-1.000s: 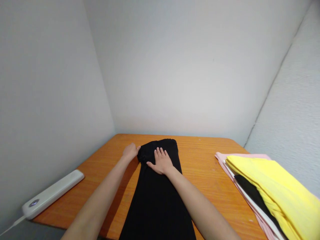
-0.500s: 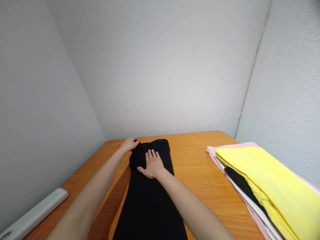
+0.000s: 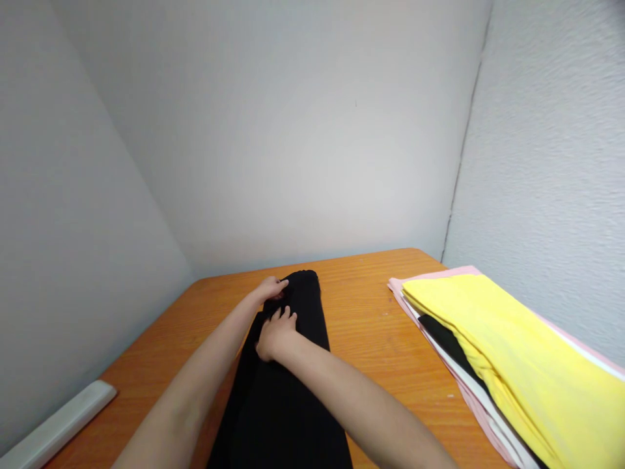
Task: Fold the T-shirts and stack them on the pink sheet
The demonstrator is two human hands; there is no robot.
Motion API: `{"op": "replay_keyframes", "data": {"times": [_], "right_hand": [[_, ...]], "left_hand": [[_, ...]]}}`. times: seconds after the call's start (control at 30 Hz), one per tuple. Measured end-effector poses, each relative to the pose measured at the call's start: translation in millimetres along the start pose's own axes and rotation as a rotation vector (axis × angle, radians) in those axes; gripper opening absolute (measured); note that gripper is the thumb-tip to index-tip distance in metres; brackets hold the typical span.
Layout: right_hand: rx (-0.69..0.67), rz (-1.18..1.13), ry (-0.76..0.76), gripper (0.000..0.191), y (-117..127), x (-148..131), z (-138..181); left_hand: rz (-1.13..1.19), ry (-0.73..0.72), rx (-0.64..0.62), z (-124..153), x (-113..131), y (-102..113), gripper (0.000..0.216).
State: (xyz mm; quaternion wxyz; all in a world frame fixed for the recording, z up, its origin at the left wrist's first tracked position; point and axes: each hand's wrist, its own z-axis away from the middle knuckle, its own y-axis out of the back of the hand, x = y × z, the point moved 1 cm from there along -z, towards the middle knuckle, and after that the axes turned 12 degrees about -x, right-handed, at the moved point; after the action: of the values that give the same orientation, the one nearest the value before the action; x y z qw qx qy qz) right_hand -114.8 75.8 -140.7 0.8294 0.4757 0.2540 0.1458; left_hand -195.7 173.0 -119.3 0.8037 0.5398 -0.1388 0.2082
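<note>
A long black garment (image 3: 288, 404) lies lengthwise on the wooden table, its gathered far end (image 3: 305, 277) near the table's back edge. My left hand (image 3: 271, 290) is closed on the left side of the cloth near that end, drawing it inward in a fold. Lower down, my right hand (image 3: 277, 331) rests on the garment with its fingers apart and slightly bent, the thumb toward the left edge. Part of the fold between the hands is lost in the black of the cloth.
On the right lies a stack of folded cloths, with a yellow one (image 3: 517, 352) on top and pink (image 3: 463, 271), white and black layers beneath. A long white object (image 3: 63, 423) stands along the left side of the table (image 3: 371, 339). Walls (image 3: 293, 130) close in the back and both sides.
My left hand has moved right, bringing the garment's left edge inward, so its far end looks narrower. My right hand has shifted left and bent its fingers. The view has turned slightly right.
</note>
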Motion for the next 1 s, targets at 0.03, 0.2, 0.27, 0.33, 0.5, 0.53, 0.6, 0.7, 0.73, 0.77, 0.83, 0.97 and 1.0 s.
{"op": "replay_keyframes", "data": {"times": [0.03, 0.2, 0.27, 0.33, 0.5, 0.53, 0.6, 0.7, 0.73, 0.77, 0.83, 0.97, 1.0], "right_hand": [[-0.021, -0.017, -0.005, 0.105, -1.3, -7.0, 3.9], [-0.075, 0.009, 0.001, 0.111, -17.7, -31.6, 36.9], [-0.065, 0.068, 0.045, 0.111, -26.9, -34.3, 55.6], [-0.021, 0.116, 0.114, 0.105, -36.4, -33.3, 75.4], [0.121, 0.161, 0.344, 0.095, -65.8, -29.1, 126.1], [0.135, 0.176, 0.394, 0.096, -73.8, -29.8, 135.8], [0.180, 0.218, 0.492, 0.099, -91.0, -32.4, 153.6], [0.301, 0.312, 0.631, 0.088, -112.5, -36.2, 177.2], [0.335, 0.345, 0.685, 0.084, -116.6, -36.5, 185.5], [0.354, 0.367, 0.739, 0.083, -118.6, -35.9, 194.4], [0.351, 0.371, 0.825, 0.085, -116.7, -30.7, 215.0], [0.273, 0.292, 0.844, 0.082, -102.0, 0.0, 259.7], [0.256, 0.282, 0.824, 0.082, -99.2, 11.9, 268.6]], "left_hand": [[0.002, -0.052, -0.005, 4.0, -3.7, 0.8, 0.033], [-0.083, -0.307, 0.003, 32.6, -25.4, -2.9, 0.034], [-0.146, -0.350, 0.011, 41.3, -32.9, -14.5, 0.040], [-0.206, -0.366, 0.029, 45.8, -38.5, -29.4, 0.050], [-0.337, -0.394, 0.099, 44.8, -46.7, -52.3, 0.064], [-0.358, -0.401, 0.110, 43.9, -47.5, -53.1, 0.063], [-0.393, -0.412, 0.137, 43.7, -47.5, -52.8, 0.062], [-0.426, -0.424, 0.216, 50.9, -40.8, -52.2, 0.057], [-0.434, -0.434, 0.257, 56.1, -36.6, -52.5, 0.056], [-0.441, -0.451, 0.299, 62.8, -31.5, -52.8, 0.055], [-0.462, -0.509, 0.372, 80.5, -20.6, -53.9, 0.053], [-0.487, -0.630, 0.463, 129.3, -8.6, -56.6, 0.049], [-0.472, -0.651, 0.499, 143.5, -9.7, -57.7, 0.048]]}}
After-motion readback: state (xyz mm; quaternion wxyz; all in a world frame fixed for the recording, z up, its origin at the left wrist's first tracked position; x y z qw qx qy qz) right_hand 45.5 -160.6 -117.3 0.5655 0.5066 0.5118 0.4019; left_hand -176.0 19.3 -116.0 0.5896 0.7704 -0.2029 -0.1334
